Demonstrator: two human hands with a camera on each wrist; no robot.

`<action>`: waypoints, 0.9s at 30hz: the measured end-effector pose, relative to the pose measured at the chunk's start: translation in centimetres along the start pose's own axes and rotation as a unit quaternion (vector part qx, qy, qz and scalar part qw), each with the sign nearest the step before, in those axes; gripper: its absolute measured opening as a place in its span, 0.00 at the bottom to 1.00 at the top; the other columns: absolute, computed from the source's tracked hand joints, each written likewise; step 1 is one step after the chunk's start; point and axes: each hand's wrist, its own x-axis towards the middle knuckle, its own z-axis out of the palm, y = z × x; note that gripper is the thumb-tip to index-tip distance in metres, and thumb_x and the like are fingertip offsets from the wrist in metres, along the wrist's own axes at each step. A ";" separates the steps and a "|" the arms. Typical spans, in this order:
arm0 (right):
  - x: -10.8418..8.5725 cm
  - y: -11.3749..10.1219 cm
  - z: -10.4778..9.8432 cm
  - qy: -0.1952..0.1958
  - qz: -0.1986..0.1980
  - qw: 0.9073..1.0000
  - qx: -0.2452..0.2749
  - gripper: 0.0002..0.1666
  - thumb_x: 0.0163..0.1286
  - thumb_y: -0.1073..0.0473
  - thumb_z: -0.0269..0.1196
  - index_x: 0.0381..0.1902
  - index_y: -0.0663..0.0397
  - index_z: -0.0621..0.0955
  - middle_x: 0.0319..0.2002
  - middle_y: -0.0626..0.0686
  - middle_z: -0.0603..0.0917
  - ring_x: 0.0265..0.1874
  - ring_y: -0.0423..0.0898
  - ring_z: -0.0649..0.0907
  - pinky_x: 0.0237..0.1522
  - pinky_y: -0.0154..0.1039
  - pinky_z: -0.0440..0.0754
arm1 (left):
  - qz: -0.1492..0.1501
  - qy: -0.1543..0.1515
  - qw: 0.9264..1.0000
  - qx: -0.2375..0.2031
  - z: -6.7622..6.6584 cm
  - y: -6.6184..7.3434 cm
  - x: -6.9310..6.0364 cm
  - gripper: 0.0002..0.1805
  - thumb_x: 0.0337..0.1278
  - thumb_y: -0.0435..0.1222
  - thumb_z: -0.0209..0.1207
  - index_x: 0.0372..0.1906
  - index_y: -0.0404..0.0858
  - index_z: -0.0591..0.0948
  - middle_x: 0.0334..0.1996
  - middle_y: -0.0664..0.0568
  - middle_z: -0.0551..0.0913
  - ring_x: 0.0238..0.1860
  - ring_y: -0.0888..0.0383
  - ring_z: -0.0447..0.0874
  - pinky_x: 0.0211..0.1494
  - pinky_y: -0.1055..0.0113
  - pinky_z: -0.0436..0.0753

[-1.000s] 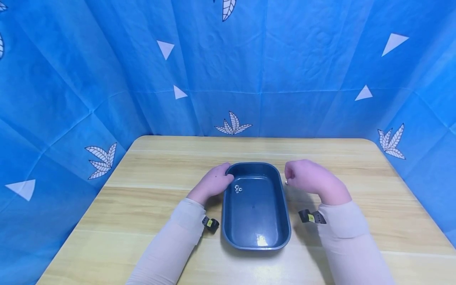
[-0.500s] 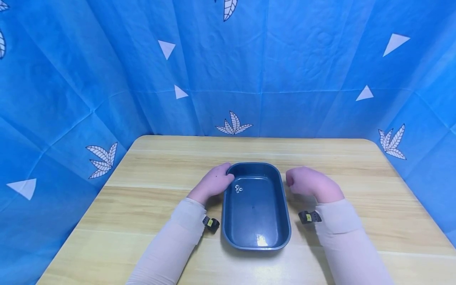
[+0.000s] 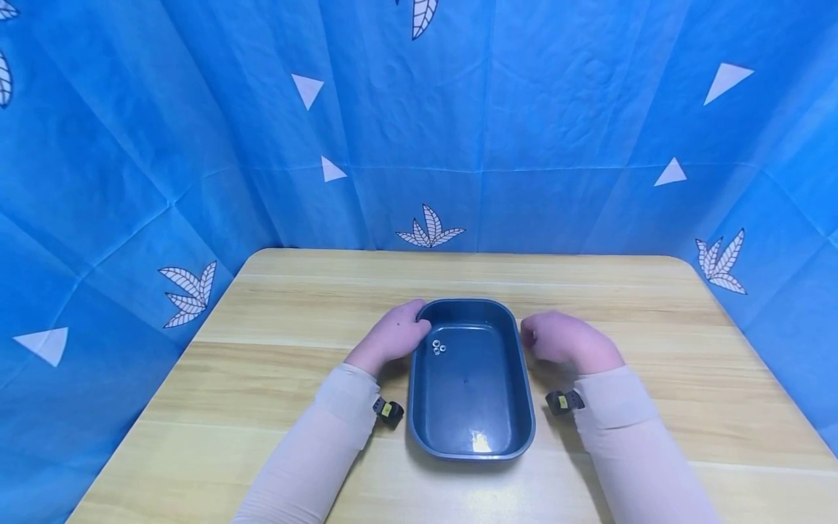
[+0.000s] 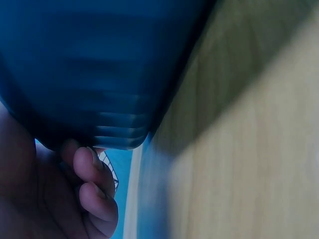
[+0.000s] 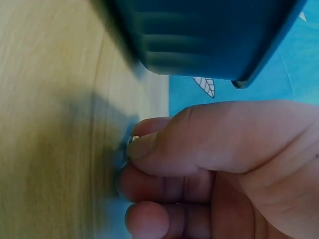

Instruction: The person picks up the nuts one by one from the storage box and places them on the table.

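A dark blue rectangular tray (image 3: pixel 466 393) stands on the table, with three small metal nuts (image 3: pixel 437 348) inside near its left wall. The left hand (image 3: pixel 391 338) grips the tray's far left rim, its thumb over the edge; in the left wrist view its curled fingers (image 4: pixel 95 201) lie under the tray's corner. Just outside the tray's right wall is the right hand (image 3: pixel 568 340). In the right wrist view that hand (image 5: pixel 214 159) pinches a small shiny metal piece (image 5: pixel 133 139) between thumb and forefinger, mostly covered by the fingertips, low by the table surface.
A light wooden table (image 3: pixel 301 313) extends around the tray on all sides. A blue curtain (image 3: pixel 556 109) with leaf and triangle prints hangs behind and beside it. Small black cameras (image 3: pixel 391 414) are strapped at both wrists.
The right hand has shifted slightly left, closer to the tray's right wall, and the small piece at its fingertips no longer shows from above. The left hand and tray have stayed in place.
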 end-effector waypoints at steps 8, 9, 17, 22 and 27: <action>0.3 0.1 0.6 0.012 -0.005 1.000 -0.018 0.15 0.54 0.72 0.52 0.28 0.46 0.79 0.28 0.47 0.78 0.30 0.48 0.76 0.36 0.46 0.77 | -0.001 -0.003 1.000 -0.002 0.0 0.1 -0.2 0.24 0.71 0.41 0.48 0.67 0.39 0.74 0.60 0.48 0.80 0.60 0.49 0.78 0.67 0.47 0.74; 0.3 0.1 0.6 0.011 -0.004 1.000 -0.020 0.15 0.54 0.72 0.52 0.28 0.46 0.79 0.28 0.47 0.78 0.30 0.48 0.76 0.36 0.45 0.77 | -0.002 -0.002 1.000 -0.002 -0.1 0.2 -0.2 0.24 0.71 0.41 0.48 0.67 0.39 0.74 0.60 0.48 0.80 0.60 0.49 0.78 0.67 0.47 0.74; 0.3 0.0 0.4 0.012 -0.008 0.999 -0.028 0.15 0.55 0.73 0.51 0.27 0.46 0.78 0.27 0.47 0.77 0.30 0.48 0.76 0.35 0.45 0.77 | -0.005 -0.003 1.000 -0.004 0.0 0.2 -0.3 0.24 0.71 0.41 0.48 0.67 0.40 0.74 0.60 0.48 0.80 0.59 0.50 0.78 0.66 0.46 0.74; 0.0 -0.1 0.1 0.012 -0.011 1.000 -0.017 0.17 0.53 0.73 0.49 0.27 0.47 0.78 0.27 0.47 0.77 0.30 0.47 0.76 0.35 0.45 0.76 | -0.006 -0.003 1.000 -0.006 -0.1 0.2 -0.3 0.24 0.71 0.41 0.48 0.68 0.39 0.74 0.60 0.48 0.80 0.60 0.49 0.78 0.67 0.46 0.74; -0.3 -0.2 -0.4 0.008 0.007 1.000 0.025 0.19 0.51 0.74 0.47 0.29 0.47 0.79 0.28 0.47 0.79 0.31 0.47 0.77 0.36 0.45 0.77 | -0.007 -0.003 1.000 -0.006 -0.1 0.3 -0.3 0.24 0.71 0.40 0.48 0.67 0.39 0.74 0.60 0.48 0.80 0.61 0.49 0.77 0.67 0.46 0.74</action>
